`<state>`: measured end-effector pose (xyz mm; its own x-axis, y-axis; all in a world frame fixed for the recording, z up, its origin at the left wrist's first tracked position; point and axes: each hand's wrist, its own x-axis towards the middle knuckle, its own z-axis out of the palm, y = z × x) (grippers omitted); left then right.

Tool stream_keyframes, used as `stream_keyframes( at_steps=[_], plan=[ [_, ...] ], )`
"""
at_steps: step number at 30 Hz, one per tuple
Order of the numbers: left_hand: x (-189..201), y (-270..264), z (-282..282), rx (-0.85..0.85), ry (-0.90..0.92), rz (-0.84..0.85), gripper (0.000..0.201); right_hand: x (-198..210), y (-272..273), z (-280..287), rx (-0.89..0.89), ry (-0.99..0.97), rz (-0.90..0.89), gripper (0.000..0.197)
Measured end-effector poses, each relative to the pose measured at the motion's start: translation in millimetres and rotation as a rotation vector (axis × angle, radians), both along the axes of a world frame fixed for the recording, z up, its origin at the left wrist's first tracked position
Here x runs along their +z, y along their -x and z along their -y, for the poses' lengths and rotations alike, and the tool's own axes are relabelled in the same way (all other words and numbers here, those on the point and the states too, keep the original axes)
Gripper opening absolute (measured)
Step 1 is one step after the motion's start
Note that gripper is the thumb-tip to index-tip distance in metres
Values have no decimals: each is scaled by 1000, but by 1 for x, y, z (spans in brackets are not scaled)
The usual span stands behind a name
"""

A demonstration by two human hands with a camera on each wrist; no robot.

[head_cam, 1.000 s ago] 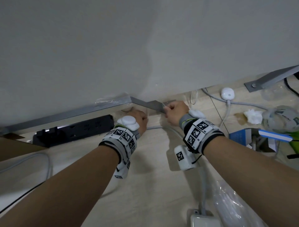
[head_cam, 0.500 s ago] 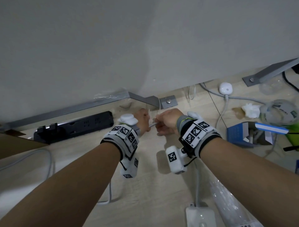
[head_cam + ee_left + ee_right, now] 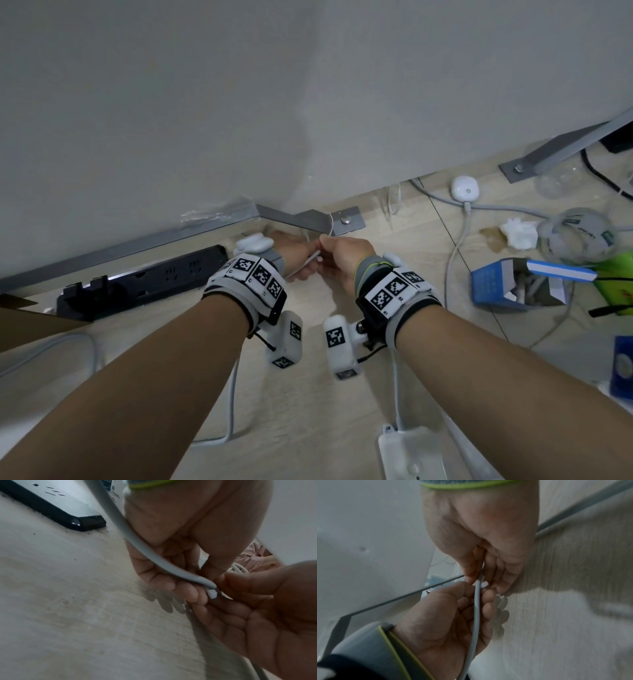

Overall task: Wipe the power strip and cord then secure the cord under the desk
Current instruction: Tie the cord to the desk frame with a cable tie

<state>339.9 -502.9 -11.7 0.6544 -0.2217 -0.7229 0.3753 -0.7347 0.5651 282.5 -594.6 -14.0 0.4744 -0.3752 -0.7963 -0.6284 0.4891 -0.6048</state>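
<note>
Both hands meet on the floor just below the grey desk-frame bracket [image 3: 308, 219]. My left hand [image 3: 294, 251] has its fingers curled round the grey cord [image 3: 310, 262], which is also seen in the left wrist view as the cord [image 3: 130, 534] and in the right wrist view as the cord [image 3: 476, 608]. My right hand [image 3: 342, 253] pinches a thin white tie [image 3: 330, 226] that runs up to the bracket. The tie's white head [image 3: 485, 584] sits against the cord between the two hands. The black power strip [image 3: 147, 277] lies to the left along the frame bar.
A white power strip [image 3: 411, 452] lies near me on the wood floor. On the right are a blue box [image 3: 507, 287], a crumpled tissue [image 3: 519, 231], a white round plug [image 3: 464, 186] with grey cables, and a second frame leg [image 3: 565, 147]. The wall is close behind.
Both hands have drawn back from the bracket towards me and closed together, bringing the cord and the tie with them.
</note>
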Motion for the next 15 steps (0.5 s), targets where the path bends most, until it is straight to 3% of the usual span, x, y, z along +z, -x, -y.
stream_keyframes(
  at_steps=[4,6,9,12,14,15],
  plan=[
    [-2,6,2,-5,40,65,31,1,-3,0,-8,5,-16,13],
    [-8,9,0,-103,11,207,31,7,-4,1,2,2,-27,15],
    [-14,14,-7,-319,-94,523,15,14,-7,8,-4,-37,-31,16],
    [-22,19,-15,-321,62,663,16,18,-10,11,19,-39,-27,10],
    [-27,23,-20,-383,89,736,9,18,-12,10,39,-47,-23,9],
    [-30,25,-23,-420,82,776,16,16,-11,10,39,-43,-22,9]
  ],
)
